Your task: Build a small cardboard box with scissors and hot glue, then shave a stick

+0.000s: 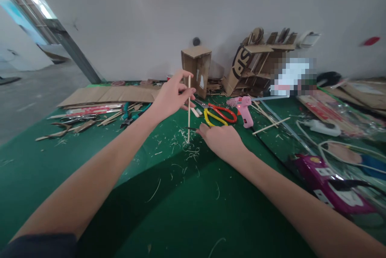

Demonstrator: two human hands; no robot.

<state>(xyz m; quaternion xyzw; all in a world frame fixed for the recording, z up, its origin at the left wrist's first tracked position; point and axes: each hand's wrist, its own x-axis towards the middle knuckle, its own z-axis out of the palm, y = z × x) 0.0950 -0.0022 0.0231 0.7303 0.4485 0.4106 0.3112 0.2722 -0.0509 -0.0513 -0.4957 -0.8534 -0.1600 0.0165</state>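
My left hand pinches the upper part of a thin pale wooden stick, which stands upright with its lower end at the green table. My right hand is closed around a small dark-bladed knife; its handle is hidden in the fist. The blade lies across the stick's lower part and appears to touch it. Thin curled wood shavings lie around the stick's foot. Just beyond my right hand are scissors with one red and one yellow handle loop.
A pink glue gun stands right of the scissors. Behind are a cardboard box and a cardboard shelf. Pliers and flat cardboard lie left. A purple device with cables sits at right on the green table.
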